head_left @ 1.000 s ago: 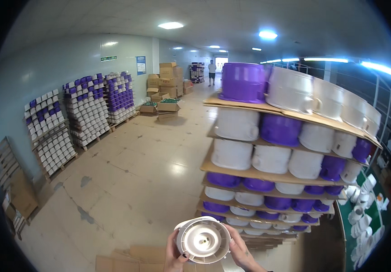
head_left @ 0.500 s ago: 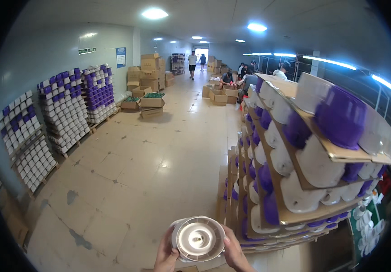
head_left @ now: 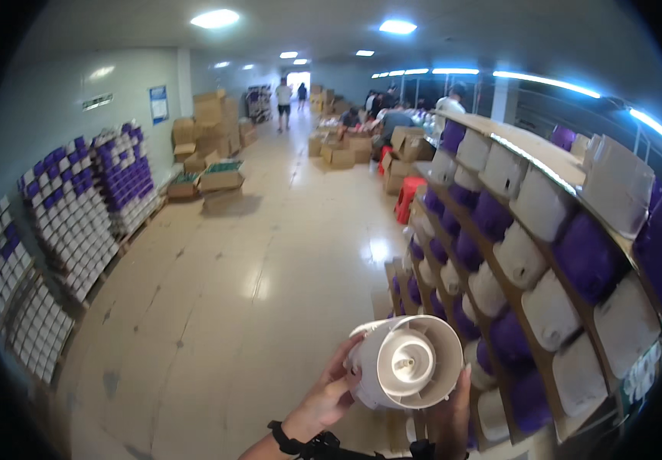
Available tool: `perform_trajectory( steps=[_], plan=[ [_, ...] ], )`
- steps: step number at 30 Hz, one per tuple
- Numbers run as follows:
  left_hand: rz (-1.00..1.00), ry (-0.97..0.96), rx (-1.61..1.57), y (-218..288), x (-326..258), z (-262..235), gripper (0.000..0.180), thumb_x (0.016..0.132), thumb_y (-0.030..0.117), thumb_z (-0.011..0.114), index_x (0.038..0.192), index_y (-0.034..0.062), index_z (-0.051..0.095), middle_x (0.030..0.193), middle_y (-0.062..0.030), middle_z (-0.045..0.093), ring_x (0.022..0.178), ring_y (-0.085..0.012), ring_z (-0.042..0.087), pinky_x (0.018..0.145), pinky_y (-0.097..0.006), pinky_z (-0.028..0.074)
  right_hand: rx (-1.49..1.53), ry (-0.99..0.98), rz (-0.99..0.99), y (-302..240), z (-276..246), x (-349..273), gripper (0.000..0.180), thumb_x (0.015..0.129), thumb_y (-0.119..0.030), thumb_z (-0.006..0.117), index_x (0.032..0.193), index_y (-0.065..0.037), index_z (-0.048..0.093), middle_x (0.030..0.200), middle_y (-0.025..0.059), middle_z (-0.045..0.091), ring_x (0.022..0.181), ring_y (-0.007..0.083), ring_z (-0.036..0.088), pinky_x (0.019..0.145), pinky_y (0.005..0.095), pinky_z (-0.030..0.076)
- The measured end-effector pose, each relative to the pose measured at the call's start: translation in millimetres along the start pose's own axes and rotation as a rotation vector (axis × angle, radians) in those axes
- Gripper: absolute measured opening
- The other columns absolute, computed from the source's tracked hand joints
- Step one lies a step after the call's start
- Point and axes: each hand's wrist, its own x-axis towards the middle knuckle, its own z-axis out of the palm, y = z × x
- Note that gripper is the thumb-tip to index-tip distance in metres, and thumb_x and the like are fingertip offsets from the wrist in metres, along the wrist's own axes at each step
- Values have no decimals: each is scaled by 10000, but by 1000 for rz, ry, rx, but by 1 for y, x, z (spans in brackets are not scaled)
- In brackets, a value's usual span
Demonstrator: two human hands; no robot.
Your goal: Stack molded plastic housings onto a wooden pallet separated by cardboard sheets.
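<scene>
Between my two hands is a round white plastic housing [head_left: 406, 363], its open end facing up toward me and tilted. Inside it sits a ringed hub with a small brass-coloured pin, with ribs around it. The fingers of my left hand [head_left: 337, 389] wrap its left side, and a dark band circles that wrist. My right hand [head_left: 457, 402] grips the right side, its thumb upright along the rim. Just right of the housing stands a tall stack of similar white and purple housings [head_left: 549, 307], layered between cardboard sheets.
More stacked white and purple parts [head_left: 70, 218] line the left wall on pallets. Cartons [head_left: 216, 126] stand beyond them, near open boxes of green items [head_left: 222, 176]. A red stool [head_left: 407, 198] is past the right stack. Several people work or walk farther back.
Both hands have lifted the housing up and to the right, and it now tilts so its outer side shows. My view has swung right, and the near stack looms larger.
</scene>
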Motion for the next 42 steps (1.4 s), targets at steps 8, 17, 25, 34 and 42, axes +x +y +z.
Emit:
perform_trajectory(
  steps=[8, 17, 25, 34, 42],
  plan=[
    [-198, -174, -127, 28, 148, -32, 725, 705, 368, 654, 1295, 135, 302, 1308, -56, 343, 1192, -212, 342, 976, -411, 302, -236, 134, -384, -22, 43, 108, 807, 824, -568, 329, 1317, 47, 157, 1330, 185, 265, 1228, 266, 282, 1009, 379, 217],
    [119, -719, 64, 115, 319, 22, 504, 912, 415, 283, 1259, 51, 325, 1222, -96, 432, 1122, -221, 430, 919, -399, 381, -544, 461, -366, -24, 50, 146, 866, 788, -588, 382, 1344, 6, 86, 1363, 209, 181, 1211, 341, 291, 936, 418, 300],
    [-239, -891, -228, 132, 441, 162, 377, 872, 338, 464, 1152, 86, 436, 1138, -67, 483, 1054, -204, 482, 889, -379, 409, -506, 738, -412, 24, 48, 171, 834, 780, -613, 365, 1344, -35, 157, 1354, 183, 232, 1150, 319, 376, 881, 395, 347],
    [-362, -779, -145, 101, 477, 188, 486, 819, 351, 550, 1186, 84, 378, 1160, -95, 452, 1069, -233, 460, 928, -383, 403, -522, 773, -336, 37, 67, 190, 815, 815, -610, 280, 1343, -11, 115, 1362, 192, 191, 1166, 345, 347, 902, 449, 329],
    [-191, -1083, 269, 114, 482, 165, 676, 800, 402, 566, 1229, -3, 238, 1151, -139, 413, 1007, -220, 490, 839, -384, 464, -556, 769, -237, 40, 62, 178, 772, 838, -584, 253, 1345, -15, 125, 1364, 189, 200, 1177, 354, 336, 914, 450, 323]
  ],
)
